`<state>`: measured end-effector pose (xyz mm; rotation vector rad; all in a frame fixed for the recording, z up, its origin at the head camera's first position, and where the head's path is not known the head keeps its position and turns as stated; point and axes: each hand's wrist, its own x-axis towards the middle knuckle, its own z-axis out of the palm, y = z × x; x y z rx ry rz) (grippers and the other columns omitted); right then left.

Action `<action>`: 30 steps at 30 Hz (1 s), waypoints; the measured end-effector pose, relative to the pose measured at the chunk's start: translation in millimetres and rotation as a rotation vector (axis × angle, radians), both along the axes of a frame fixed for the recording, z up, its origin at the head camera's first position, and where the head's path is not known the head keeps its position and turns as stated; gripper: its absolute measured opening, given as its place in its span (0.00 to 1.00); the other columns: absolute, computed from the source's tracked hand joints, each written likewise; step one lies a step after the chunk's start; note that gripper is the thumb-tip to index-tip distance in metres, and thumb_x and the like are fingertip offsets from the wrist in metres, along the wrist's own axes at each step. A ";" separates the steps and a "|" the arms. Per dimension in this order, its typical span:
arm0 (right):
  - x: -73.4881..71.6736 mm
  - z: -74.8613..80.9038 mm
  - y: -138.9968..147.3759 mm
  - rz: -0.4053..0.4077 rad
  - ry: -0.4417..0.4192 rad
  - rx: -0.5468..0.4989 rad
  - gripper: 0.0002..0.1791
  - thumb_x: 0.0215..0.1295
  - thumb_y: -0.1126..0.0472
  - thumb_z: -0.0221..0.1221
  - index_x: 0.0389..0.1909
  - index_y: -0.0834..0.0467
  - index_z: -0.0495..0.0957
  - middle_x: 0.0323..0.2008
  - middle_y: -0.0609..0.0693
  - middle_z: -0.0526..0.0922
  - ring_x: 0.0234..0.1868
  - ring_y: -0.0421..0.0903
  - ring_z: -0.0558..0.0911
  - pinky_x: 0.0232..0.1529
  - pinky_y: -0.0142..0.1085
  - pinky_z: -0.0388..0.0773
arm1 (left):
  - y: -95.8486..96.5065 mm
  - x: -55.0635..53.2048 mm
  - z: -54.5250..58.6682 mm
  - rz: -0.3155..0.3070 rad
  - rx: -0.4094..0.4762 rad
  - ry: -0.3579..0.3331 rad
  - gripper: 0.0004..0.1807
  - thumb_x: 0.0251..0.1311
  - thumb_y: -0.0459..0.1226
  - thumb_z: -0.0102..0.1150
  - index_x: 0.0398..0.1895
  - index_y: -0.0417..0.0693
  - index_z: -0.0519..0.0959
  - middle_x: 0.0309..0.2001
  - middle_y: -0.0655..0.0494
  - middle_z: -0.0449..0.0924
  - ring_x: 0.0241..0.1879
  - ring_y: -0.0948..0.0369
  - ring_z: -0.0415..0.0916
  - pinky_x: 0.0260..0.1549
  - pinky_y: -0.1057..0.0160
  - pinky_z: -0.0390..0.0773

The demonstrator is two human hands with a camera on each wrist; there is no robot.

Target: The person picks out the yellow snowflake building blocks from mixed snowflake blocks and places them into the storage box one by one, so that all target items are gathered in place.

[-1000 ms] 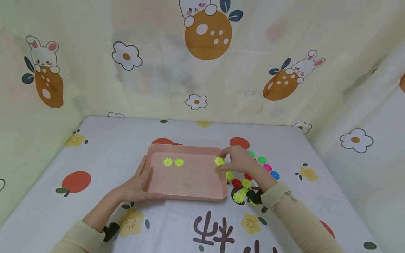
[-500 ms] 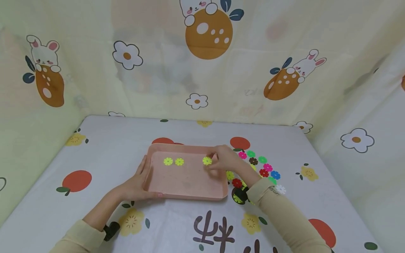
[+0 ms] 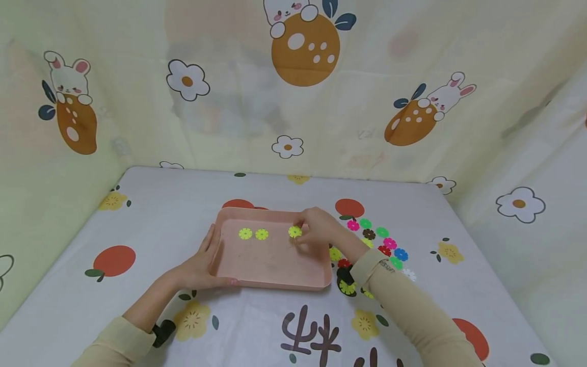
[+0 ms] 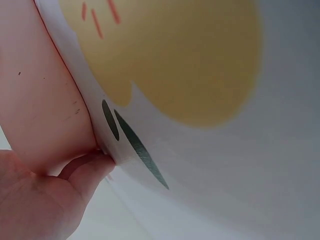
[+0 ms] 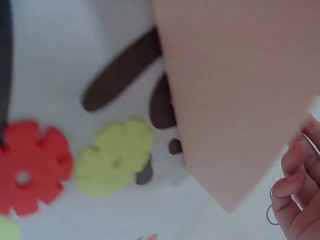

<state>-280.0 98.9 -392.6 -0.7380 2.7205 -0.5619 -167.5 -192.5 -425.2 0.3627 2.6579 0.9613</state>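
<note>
The pink rectangular tray [image 3: 270, 267] lies mid-table. Inside, near its back left, two yellow flower-shaped discs [image 3: 245, 233] sit side by side. My right hand [image 3: 321, 225] is over the tray's right half, pinching another yellow flower-shaped disc [image 3: 295, 232] between thumb and fingers, to the right of that pair. At the tray's front left corner is my left hand [image 3: 194, 267], its extended fingers along the left wall and its thumb along the front wall. The left wrist view shows this hand [image 4: 45, 195] against the tray's wall [image 4: 47, 95].
Right of the tray lie several loose flower-shaped discs, among them green [image 3: 382, 232], pink [image 3: 390, 243], blue [image 3: 401, 254] and white ones [image 3: 409, 274]. The right forearm covers some. A red disc [image 5: 37, 165] and a yellow disc [image 5: 117, 155] show beside the tray in the right wrist view.
My right hand has carried the pinched yellow disc leftward from the tray's right edge toward the pair, uncovering more loose discs behind. My left hand has stayed at the tray's corner.
</note>
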 end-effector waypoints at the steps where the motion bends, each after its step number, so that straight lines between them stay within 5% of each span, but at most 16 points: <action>1: -1.4 1.2 -0.7 0.006 0.005 0.006 0.17 0.46 0.53 0.69 0.37 0.56 0.82 0.33 0.44 0.80 0.39 0.45 0.75 0.41 0.36 0.75 | 0.1 0.0 0.0 0.001 0.000 0.001 0.70 0.38 0.62 0.66 0.70 0.44 0.27 0.70 0.45 0.17 0.67 0.38 0.37 0.56 0.38 0.56; 12: -9.0 14.2 -12.1 0.060 0.060 -0.003 0.16 0.47 0.58 0.68 0.38 0.60 0.82 0.31 0.47 0.80 0.35 0.45 0.75 0.39 0.36 0.74 | 0.9 -0.8 -1.2 -0.001 -0.005 0.006 0.71 0.38 0.62 0.66 0.70 0.45 0.26 0.70 0.44 0.17 0.67 0.37 0.36 0.56 0.37 0.56; 21: -16.0 9.3 -24.3 0.097 0.088 0.030 0.16 0.47 0.56 0.69 0.36 0.60 0.82 0.29 0.46 0.80 0.33 0.43 0.75 0.38 0.33 0.73 | 0.8 -0.8 -1.8 0.005 -0.005 0.001 0.71 0.38 0.62 0.66 0.70 0.46 0.25 0.70 0.44 0.18 0.67 0.37 0.37 0.55 0.37 0.56; 30: -7.3 4.1 -34.9 -0.055 -0.070 0.038 0.12 0.50 0.55 0.67 0.34 0.53 0.79 0.30 0.45 0.77 0.37 0.44 0.73 0.38 0.36 0.73 | 1.0 0.2 0.5 0.002 0.001 -0.012 0.70 0.38 0.62 0.66 0.70 0.46 0.25 0.70 0.46 0.17 0.67 0.38 0.36 0.56 0.37 0.55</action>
